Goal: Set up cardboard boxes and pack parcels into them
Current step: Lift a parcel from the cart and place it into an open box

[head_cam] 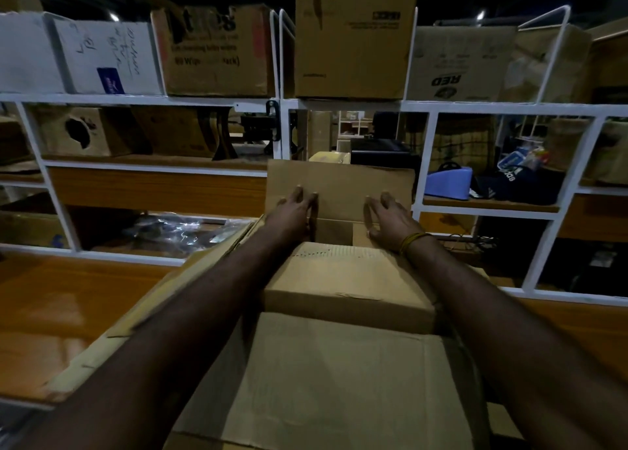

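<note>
A large open cardboard box point(326, 381) sits on the wooden table in front of me. Its near flap lies towards me and its left flap point(163, 300) is spread outward. A brown parcel box point(346, 279) lies inside it. The far flap point(339, 184) stands upright. My left hand point(292, 211) and my right hand point(390, 218) both rest flat against this far flap, fingers spread, left and right of its middle. A yellow band circles my right wrist. The bottom of the large box is hidden by the parcel and my arms.
A white metal shelf frame point(238, 101) stands right behind the box, loaded with cardboard cartons point(353, 38) on top. Lower shelves hold a blue container point(448, 184), a dark bag point(520, 181) and plastic wrap point(170, 228). The orange wooden tabletop point(51, 306) extends left.
</note>
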Motion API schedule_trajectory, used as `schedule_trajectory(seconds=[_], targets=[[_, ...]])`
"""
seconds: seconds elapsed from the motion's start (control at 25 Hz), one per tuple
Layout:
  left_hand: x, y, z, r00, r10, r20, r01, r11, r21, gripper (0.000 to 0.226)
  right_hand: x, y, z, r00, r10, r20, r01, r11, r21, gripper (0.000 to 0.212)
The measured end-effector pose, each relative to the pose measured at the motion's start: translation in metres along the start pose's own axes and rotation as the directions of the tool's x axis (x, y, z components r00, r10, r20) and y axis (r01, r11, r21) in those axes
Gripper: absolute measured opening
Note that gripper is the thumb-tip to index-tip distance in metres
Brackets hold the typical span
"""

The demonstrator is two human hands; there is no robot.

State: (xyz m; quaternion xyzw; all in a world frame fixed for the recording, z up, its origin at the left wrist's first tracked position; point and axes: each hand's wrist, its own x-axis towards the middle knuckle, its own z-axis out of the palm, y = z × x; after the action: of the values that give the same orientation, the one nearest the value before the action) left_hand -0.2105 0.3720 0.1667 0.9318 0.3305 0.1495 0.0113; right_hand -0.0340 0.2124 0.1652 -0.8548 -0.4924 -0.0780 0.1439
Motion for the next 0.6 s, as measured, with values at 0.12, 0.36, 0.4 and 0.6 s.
schedule_trajectory(seconds=[0.12,0.36,0.4,0.6], targets=[[0.011,-0.001,0.008,0.997,0.016,0.077,-0.019,0.999,0.044,0.090,0.006,0.002,0.011,0.998,0.005,0.059,-0.006,1.000,0.012,0.063],[0.019,-0.006,0.025,0.989,0.005,0.151,0.000,0.999,-0.035,0.060,0.012,0.005,0.021,0.991,0.063,0.121,-0.058,0.997,-0.045,0.053],[0.019,-0.005,0.024,0.991,0.010,0.137,-0.005,0.999,-0.041,0.059,0.012,0.005,0.022,0.990,0.069,0.123,-0.064,0.997,-0.047,0.051],[0.016,-0.002,0.019,0.989,0.014,0.146,-0.007,0.999,-0.043,0.057,0.005,0.006,0.021,0.988,0.085,0.130,-0.084,0.996,-0.012,0.053]])
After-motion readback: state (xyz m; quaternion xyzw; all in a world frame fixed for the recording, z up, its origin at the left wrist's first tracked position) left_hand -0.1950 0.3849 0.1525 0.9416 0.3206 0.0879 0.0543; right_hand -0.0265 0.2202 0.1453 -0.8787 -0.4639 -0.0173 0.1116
